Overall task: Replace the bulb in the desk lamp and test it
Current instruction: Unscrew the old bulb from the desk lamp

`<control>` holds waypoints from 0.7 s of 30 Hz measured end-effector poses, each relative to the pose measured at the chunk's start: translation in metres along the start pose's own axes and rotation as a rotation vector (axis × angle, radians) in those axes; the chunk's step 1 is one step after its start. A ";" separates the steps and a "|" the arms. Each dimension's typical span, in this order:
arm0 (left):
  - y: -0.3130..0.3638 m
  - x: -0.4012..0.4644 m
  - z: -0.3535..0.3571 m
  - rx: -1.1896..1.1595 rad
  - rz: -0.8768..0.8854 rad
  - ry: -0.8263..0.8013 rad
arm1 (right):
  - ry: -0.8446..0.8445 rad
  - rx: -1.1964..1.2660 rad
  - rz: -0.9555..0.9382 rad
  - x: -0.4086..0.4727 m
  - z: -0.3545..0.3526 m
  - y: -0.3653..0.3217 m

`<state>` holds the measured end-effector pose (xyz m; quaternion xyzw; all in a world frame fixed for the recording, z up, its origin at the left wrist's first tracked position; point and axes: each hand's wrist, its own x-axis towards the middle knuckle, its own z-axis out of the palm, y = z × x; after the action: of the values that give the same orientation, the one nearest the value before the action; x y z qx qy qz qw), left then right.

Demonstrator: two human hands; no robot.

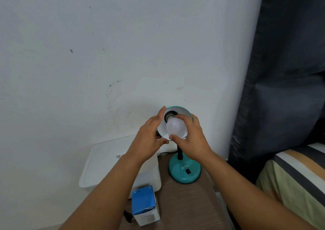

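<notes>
While the shade (186,110) is steadied by the left hand (149,136), the bulb (175,126) is pinched by the right hand (190,136) at the socket (169,115), probably needing twisting.

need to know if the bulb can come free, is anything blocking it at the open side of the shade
Nothing visible does. The right hand grips the bulb at the open mouth of the teal shade; the left hand only steadies the shade's rim at the side.

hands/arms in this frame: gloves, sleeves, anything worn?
Nothing worn that shows. Both the left hand and the right hand are bare, no gloves. Forearms are uncovered to the frame's bottom edge, so no sleeves in view. No rings, watch or bands visible.
</notes>
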<state>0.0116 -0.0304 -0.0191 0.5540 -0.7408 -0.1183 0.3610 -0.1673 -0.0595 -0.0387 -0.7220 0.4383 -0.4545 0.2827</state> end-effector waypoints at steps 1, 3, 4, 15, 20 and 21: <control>-0.001 0.000 0.000 0.003 0.000 0.003 | -0.021 0.007 -0.014 -0.001 -0.001 0.001; -0.001 0.000 0.000 0.012 0.005 0.009 | -0.028 0.005 -0.023 -0.003 -0.003 0.001; 0.000 -0.001 0.000 0.012 0.007 0.010 | -0.019 0.005 -0.020 -0.003 -0.003 0.000; 0.001 0.000 0.001 0.025 0.010 0.007 | 0.018 -0.002 0.006 -0.001 0.000 -0.006; 0.003 0.000 0.002 0.023 0.016 0.016 | 0.063 -0.023 0.053 -0.002 0.000 -0.006; 0.003 0.000 0.002 0.023 0.017 0.016 | 0.074 -0.045 0.061 -0.002 0.000 -0.006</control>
<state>0.0084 -0.0296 -0.0190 0.5528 -0.7438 -0.1026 0.3614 -0.1651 -0.0550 -0.0352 -0.6972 0.4806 -0.4619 0.2637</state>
